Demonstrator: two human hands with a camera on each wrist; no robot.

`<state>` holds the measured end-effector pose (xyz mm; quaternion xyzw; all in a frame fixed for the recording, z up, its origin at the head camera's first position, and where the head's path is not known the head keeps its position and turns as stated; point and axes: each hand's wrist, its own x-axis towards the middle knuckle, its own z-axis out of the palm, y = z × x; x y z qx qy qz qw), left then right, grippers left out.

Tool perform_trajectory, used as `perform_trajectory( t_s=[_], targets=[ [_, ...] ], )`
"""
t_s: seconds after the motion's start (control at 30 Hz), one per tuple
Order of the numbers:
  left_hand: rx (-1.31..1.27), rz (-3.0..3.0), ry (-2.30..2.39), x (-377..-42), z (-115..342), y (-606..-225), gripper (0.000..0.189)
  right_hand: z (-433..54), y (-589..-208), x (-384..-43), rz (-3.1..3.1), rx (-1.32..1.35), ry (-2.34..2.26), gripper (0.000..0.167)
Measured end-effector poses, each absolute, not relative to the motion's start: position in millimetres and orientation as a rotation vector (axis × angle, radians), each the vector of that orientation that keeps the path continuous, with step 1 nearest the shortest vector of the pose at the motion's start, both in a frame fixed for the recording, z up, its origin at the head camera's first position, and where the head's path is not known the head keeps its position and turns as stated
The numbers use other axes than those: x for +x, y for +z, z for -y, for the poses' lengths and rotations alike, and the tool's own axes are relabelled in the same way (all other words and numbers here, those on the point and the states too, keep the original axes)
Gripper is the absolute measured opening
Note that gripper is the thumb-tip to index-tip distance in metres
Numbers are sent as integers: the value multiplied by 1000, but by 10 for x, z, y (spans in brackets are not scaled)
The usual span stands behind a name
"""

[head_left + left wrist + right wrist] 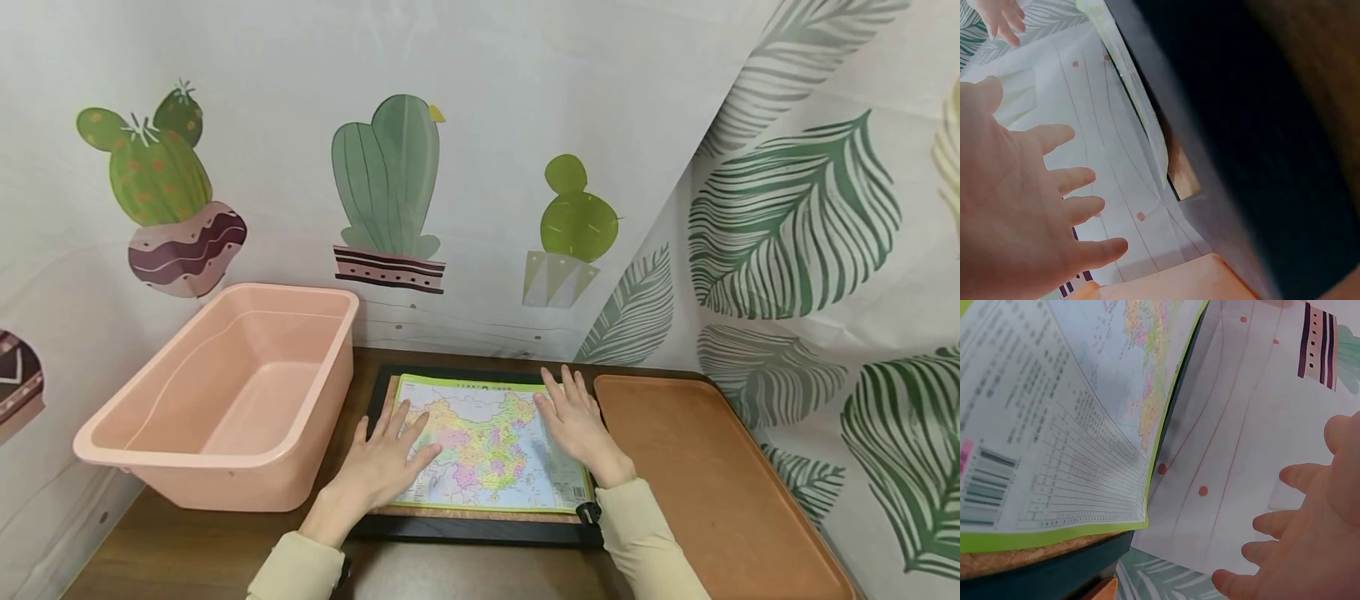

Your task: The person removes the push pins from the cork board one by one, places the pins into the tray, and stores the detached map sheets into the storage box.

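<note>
A backdrop (487, 67) of cactus and leaf prints hung behind the table (195, 554). The map (480, 450) lay on a black-rimmed cork board (465, 528), glossy, its land patched pink, yellow and green beside pale blue sea, edged in lime, a barcode near one corner. Over the board's left part the left hand (386, 458) was spread wide; over its right, the right hand (577, 421), fingers also apart. A pink tub (300, 471) stood left of the board, a brown tray (697, 467) right.
</note>
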<state>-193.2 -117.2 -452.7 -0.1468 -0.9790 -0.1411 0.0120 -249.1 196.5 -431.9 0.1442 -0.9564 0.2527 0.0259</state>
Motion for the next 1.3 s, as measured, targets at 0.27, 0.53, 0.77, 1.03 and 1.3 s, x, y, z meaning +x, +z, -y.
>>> perform_trajectory(
  t_s=[0.27,0.53,0.77,1.03,1.3],
  targets=[
    [-513,3062,-489,-1870,1216,-4609,69,-1924,-4362,-2551,2966,503,808,64],
    [-597,3052,-514,-1780,1295,-4650,66,-1828,-4429,-2625,2990,632,700,65],
    [-639,3052,-479,-1680,1372,-4674,66,-1762,-4504,-2681,2992,713,616,65],
    [-724,3083,-564,-1603,1459,-4685,64,-1721,-4548,-2747,3015,718,617,62],
    [-776,3109,-533,-1547,1519,-4657,66,-1676,-4557,-2835,3060,749,615,61]
  ],
)
